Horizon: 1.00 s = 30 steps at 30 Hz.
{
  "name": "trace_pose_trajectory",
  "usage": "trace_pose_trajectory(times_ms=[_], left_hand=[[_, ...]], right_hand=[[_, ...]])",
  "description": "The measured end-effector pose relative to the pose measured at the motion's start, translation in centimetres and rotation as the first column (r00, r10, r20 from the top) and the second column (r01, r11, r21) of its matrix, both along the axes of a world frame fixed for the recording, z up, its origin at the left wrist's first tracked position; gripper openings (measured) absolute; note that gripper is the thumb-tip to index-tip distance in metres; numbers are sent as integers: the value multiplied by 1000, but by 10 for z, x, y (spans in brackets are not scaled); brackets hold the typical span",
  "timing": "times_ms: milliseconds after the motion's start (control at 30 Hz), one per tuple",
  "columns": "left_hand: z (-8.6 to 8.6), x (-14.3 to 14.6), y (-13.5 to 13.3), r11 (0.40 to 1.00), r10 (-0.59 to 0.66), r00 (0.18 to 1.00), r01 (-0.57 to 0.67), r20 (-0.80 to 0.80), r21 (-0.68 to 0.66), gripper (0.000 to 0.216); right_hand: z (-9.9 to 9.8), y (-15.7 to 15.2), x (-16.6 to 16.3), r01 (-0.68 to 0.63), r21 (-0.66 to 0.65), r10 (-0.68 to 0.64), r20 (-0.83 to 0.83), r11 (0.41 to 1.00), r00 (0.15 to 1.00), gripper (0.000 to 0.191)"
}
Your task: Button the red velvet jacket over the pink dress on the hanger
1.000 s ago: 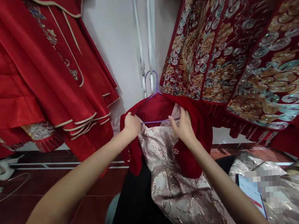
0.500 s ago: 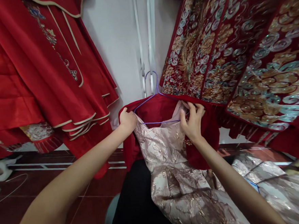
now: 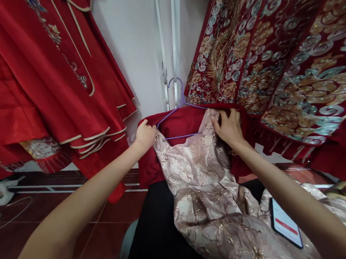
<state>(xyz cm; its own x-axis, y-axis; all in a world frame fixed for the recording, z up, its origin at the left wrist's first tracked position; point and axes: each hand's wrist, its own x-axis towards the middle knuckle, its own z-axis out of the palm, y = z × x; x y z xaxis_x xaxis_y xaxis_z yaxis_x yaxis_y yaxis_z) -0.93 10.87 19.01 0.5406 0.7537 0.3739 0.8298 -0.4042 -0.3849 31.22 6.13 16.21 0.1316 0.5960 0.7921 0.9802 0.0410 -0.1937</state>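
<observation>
A purple wire hanger (image 3: 171, 114) carries a pale pink brocade dress (image 3: 181, 166) with a metallic floral pattern. Behind the dress spreads a dark red garment (image 3: 178, 123). My left hand (image 3: 146, 136) is closed on the red garment at the left shoulder, against the dress strap and the hanger's end. At the right shoulder, my right hand (image 3: 229, 128) has its thumb by the other strap and its fingers curled over the red cloth. That end of the hanger is hidden. The dress skirt drapes down over black-clothed legs.
Red garments (image 3: 69, 93) with pale piping hang at left. A sequined dark red garment (image 3: 254, 68) hangs at right. White rack poles (image 3: 174, 34) stand behind the hanger. A lit phone (image 3: 286, 222) lies on the brocade below my right forearm. White shoes (image 3: 1, 192) are at far left.
My right hand has moved a little outward, and the dress's right strap now lies flatter and straighter. The red garment's right side has shifted back. The phone's screen now shows more fully.
</observation>
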Motion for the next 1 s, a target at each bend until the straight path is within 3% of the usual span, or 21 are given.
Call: trace_pose_trajectory(times_ms=[100, 200, 233, 333, 400, 467, 567, 700, 733, 767, 900, 933, 1000], left_hand=[[2, -1, -3, 999, -35, 999, 35, -13, 11, 27], [4, -1, -7, 998, -62, 995, 62, 81, -2, 30], [5, -1, -7, 998, -62, 992, 63, 106, -10, 33], [10, -6, -5, 992, -20, 982, 43, 190, -117, 35], [15, -15, 0, 957, 73, 958, 12, 278, -291, 34], [17, -26, 5, 894, 180, 907, 11, 381, -448, 36], [16, -40, 10, 853, 247, 808, 81, 535, -516, 35], [7, -41, 9, 852, 228, 738, 165, 636, -497, 32], [4, -39, 8, 855, 225, 729, 171, 647, -490, 32], [2, -37, 8, 859, 226, 718, 171, 659, -482, 31], [-7, -34, 7, 873, 161, 616, 275, 771, -402, 29], [-9, -35, 7, 869, 116, 589, 329, 800, -368, 29], [-10, -37, 5, 861, 24, 554, 412, 832, -299, 28]], right_hand=[[18, 3, 1, 42, -85, -42, 0, 996, 999, 67], [47, 5, 5, 77, -349, -82, 1, 934, 997, 81], [58, 7, 7, 83, -473, -89, 10, 877, 996, 84], [91, 15, 17, 45, -797, 15, 68, 602, 998, 80], [107, 19, 23, 1, -896, 115, 58, 443, 992, 72], [115, 17, 30, -87, -943, 173, -32, 323, 984, 67], [109, 5, 44, -288, -935, 165, -257, 205, 952, 57], [81, -8, 70, -457, -881, 53, -454, 118, 889, 48], [74, -9, 75, -499, -857, 51, -497, 129, 866, 47], [68, -8, 78, -553, -814, 76, -548, 181, 833, 48], [52, -3, 71, -714, -418, 402, -615, 562, 678, 54], [50, -2, 66, -718, -329, 473, -576, 613, 667, 52], [49, 0, 53, -712, -243, 544, -499, 659, 674, 46]])
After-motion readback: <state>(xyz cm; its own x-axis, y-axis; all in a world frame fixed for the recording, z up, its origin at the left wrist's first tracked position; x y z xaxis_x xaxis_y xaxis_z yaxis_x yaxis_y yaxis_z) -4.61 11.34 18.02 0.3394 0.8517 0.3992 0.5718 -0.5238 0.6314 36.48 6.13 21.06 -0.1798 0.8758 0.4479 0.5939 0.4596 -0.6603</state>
